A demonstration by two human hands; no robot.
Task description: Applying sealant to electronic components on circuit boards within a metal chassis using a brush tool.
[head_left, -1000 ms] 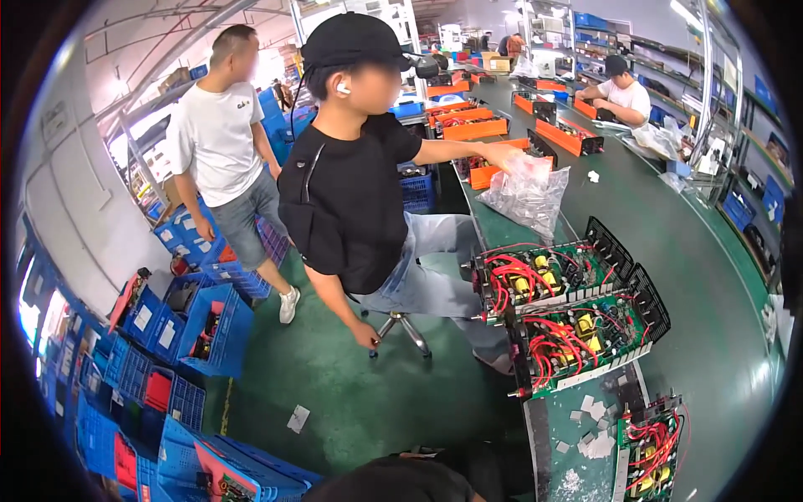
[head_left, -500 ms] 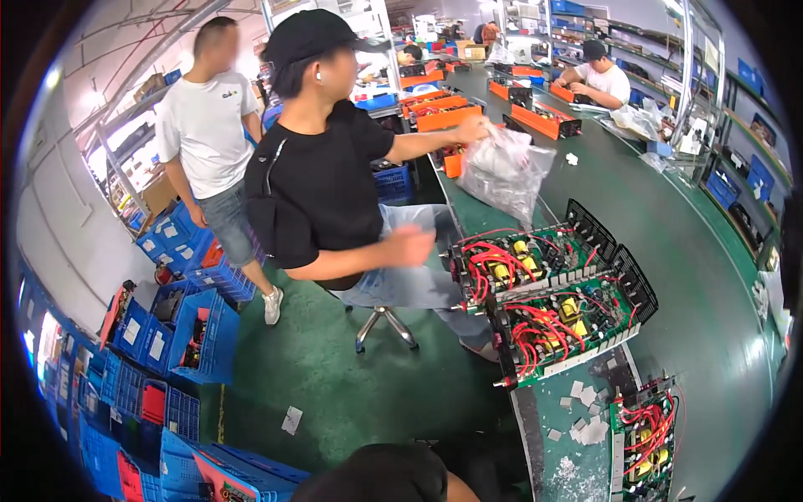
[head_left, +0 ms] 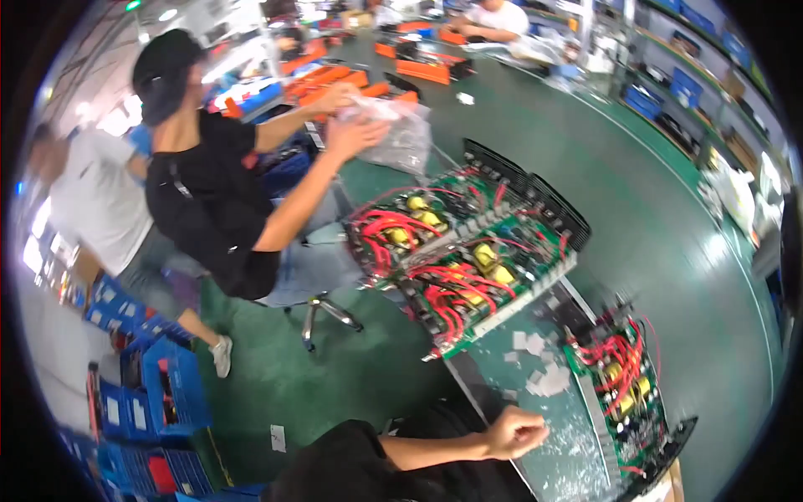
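Note:
My left hand is held over the near end of the green bench, its fingers curled closed; whether anything is in them is hidden. Beside it on the bench lie white paper-like scraps and pale flakes. To its right is a green circuit board with red wires, yellow coils and a black grille at its near end. Two more such boards, a nearer one and a farther one, lie side by side ahead, with black grilles at their right ends. My right hand is out of view.
A seated co-worker in black holds a clear plastic bag past the boards. Behind stands a person in white. Blue crates line the floor at left. Orange cases sit farther along the bench; shelves stand at right.
My view has swung to the right. My left forearm and hand have come into view over the bench. The co-worker now has both hands at the plastic bag.

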